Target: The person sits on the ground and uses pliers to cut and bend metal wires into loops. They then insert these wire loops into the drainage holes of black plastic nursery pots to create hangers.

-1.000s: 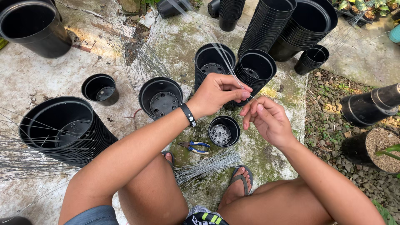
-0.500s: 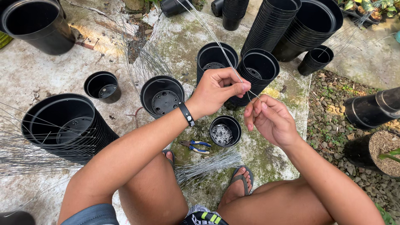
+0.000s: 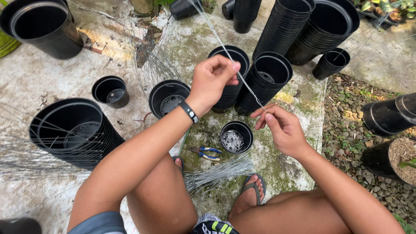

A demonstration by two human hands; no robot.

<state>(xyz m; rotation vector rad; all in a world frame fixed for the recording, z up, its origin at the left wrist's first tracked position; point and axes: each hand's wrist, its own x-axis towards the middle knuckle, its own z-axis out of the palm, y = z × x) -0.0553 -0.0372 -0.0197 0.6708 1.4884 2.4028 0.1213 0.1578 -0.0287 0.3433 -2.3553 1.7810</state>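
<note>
My left hand (image 3: pixel 213 79), with a black band on its wrist, pinches a thin grey wire (image 3: pixel 225 50) that runs up and away toward the top of the view. My right hand (image 3: pixel 281 129) pinches the same wire at its lower end, just right of the left hand. Below both hands a small black pot (image 3: pixel 236 136) stands on the mossy concrete with bits of wire inside. Blue-and-yellow-handled pliers (image 3: pixel 205 152) lie left of that pot. A bundle of cut wires (image 3: pixel 219 172) lies between my knees.
Stacks of black plastic pots stand all around: a big stack (image 3: pixel 71 130) at left, two stacks (image 3: pixel 264 80) behind my hands, tall tilted stacks (image 3: pixel 312 30) at the back right. Gravel and potted plants (image 3: pixel 398 160) are on the right. My sandalled foot (image 3: pixel 251 193) rests below.
Both hands have moved apart along the wire: the left hand lifted slightly up and left, the right hand slid down to the wire's lower end.
</note>
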